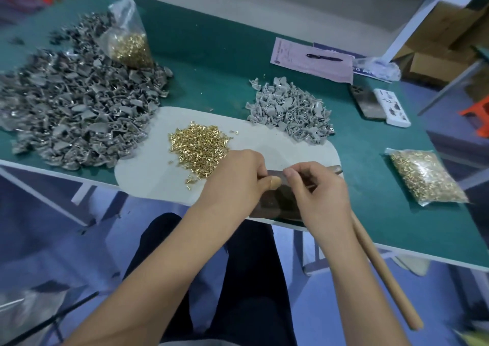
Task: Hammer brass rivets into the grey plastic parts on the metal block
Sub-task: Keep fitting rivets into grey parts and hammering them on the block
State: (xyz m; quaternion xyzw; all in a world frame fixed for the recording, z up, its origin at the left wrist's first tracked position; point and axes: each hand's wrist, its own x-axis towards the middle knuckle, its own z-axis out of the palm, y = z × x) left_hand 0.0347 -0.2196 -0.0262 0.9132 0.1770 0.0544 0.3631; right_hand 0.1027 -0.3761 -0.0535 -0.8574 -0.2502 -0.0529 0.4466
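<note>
The metal block (275,200) stood at the near edge of the green table (211,54), on a pale mat (148,171), and I describe all places from this block. The left hand (232,179) was on the left side of the block, with its fingers curled and the thumb pressed against the block's upper edge, so it was grasping the block. The right hand (320,195) was over the right part of the block with its fingertips bent together in a pinch; what it pinched was too small and too hidden to tell. A wooden hammer handle (383,274) passed under the right wrist and pointed away from the block toward the person.

Just behind the block and a little to the left, a loose heap of brass rivets (198,147) lay on the mat. Far to the left of the block there was a big pile of grey plastic parts (76,107), and a clear bag of rivets (129,41) stood at the back of this pile. Behind the block to the right lay a smaller pile of grey parts (288,110). Another flat bag of rivets (423,179) lay to the right of the block. Far behind the block were a paper sheet (304,68) with a pen (324,57) on it and a phone (367,102).
</note>
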